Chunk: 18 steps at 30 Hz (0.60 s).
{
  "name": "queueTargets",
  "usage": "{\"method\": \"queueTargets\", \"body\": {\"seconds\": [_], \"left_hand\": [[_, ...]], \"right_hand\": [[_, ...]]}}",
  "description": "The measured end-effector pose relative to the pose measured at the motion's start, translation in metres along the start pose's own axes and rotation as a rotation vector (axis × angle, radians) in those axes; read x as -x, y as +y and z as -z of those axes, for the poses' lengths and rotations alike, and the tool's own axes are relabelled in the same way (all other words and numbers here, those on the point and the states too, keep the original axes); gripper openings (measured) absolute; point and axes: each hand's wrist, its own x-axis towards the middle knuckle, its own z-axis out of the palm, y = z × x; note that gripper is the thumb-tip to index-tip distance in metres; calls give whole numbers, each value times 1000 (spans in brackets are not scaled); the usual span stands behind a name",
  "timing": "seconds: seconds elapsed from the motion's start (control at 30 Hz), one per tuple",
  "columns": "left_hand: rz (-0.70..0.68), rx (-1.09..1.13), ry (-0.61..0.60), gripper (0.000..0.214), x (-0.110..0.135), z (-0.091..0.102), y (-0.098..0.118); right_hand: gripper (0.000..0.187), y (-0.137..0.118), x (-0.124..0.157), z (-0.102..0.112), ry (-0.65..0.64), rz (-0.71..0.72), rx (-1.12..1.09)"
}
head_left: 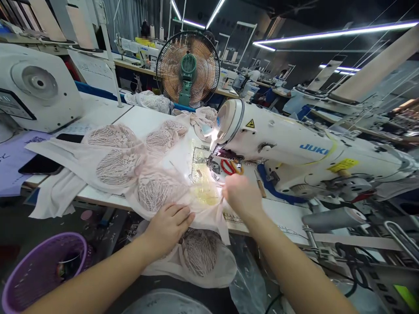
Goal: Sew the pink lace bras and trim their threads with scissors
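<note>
The left hand presses flat on pale pink lace fabric at the near table edge — the right hand pinches the cloth just beside the needle of a white sewing machine. Red-handled scissors lie behind; a fan stands far, a purple basket near left.

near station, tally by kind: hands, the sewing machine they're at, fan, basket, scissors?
Hands: 2 (left hand, right hand)
Sewing machine at the hands: 1
Fan: 1
Purple basket: 1
Red-handled scissors: 1
Total: 6
</note>
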Motion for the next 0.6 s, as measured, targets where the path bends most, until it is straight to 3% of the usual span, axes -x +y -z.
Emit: {"method": "queueTargets", "body": {"seconds": [0.17,0.33,0.4,0.5,0.6], "left_hand": [[-33,66,-22,25,7,3,-4],[-57,183,-116,27,-3,18,-9],[-32,233,-169,29,-9,25,-10],[3,327,-234,34,-15,34,-12],[44,410,-221,28,-25,39,-15]], "right_hand": [[15,59,21,8,53,-308,76],[24,80,49,10,56,-482,80],[23,73,53,6,-19,-396,31],[21,45,53,2,-170,-137,-106],[24,13,47,4,-198,-3,-189]]}}
